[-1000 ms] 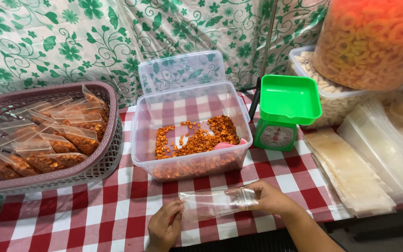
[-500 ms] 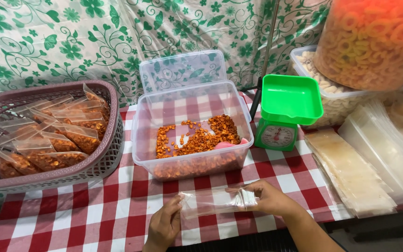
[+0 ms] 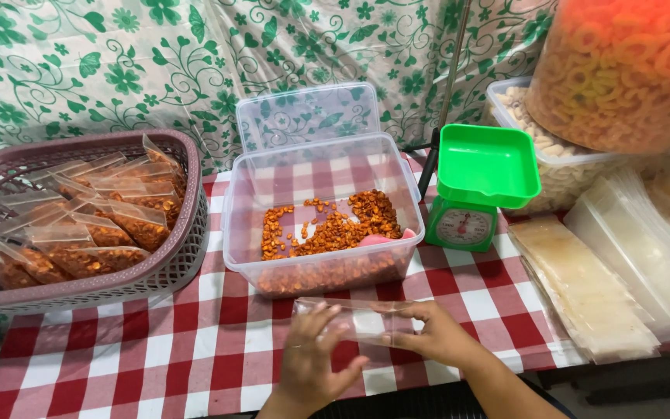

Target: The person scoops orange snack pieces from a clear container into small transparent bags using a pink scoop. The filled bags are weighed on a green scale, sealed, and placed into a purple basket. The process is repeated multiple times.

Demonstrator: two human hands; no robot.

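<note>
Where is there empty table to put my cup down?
Bare checked cloth shows in front of the purple basket, left of the left hand. A smaller patch lies between the green scale and the right hand. The right side is crowded with stacked bags.
</note>
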